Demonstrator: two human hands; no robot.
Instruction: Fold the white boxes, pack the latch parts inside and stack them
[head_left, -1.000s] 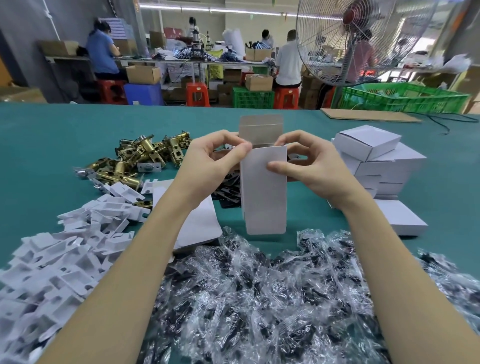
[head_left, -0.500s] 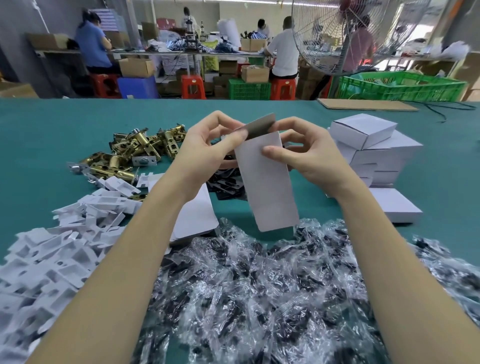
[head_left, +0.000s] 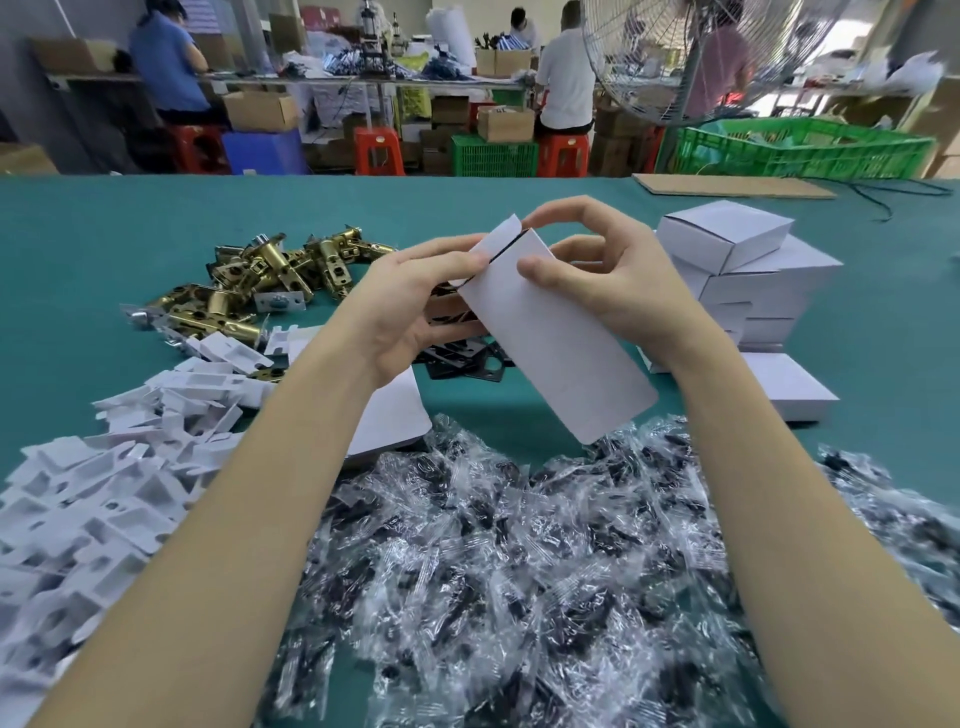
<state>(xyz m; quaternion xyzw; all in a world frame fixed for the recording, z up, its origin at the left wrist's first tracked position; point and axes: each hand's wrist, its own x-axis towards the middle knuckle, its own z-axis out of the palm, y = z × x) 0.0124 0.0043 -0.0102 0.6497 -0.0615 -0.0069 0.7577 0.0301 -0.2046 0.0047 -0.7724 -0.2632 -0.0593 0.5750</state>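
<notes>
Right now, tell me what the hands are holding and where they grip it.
Both hands hold one white box: the left hand pinches its upper left edge beside the flap, and the right hand grips the upper right, thumb on the front face.

Single view only, cam on my head, wide-angle, pitched forward and down across the green table (head_left: 104, 234). My forearms come in from the near edge; my left hand (head_left: 410, 306) and right hand (head_left: 613, 280) sit mid-frame, close to the lens. Nearest the lens is the pile of clear bags (head_left: 519, 571). Far edge of the frame catches the workshop behind the table: fan (head_left: 675, 62) top right, green crate (head_left: 800, 150) far right. Edges bow from the lens. No second view, so no overlap.
</notes>
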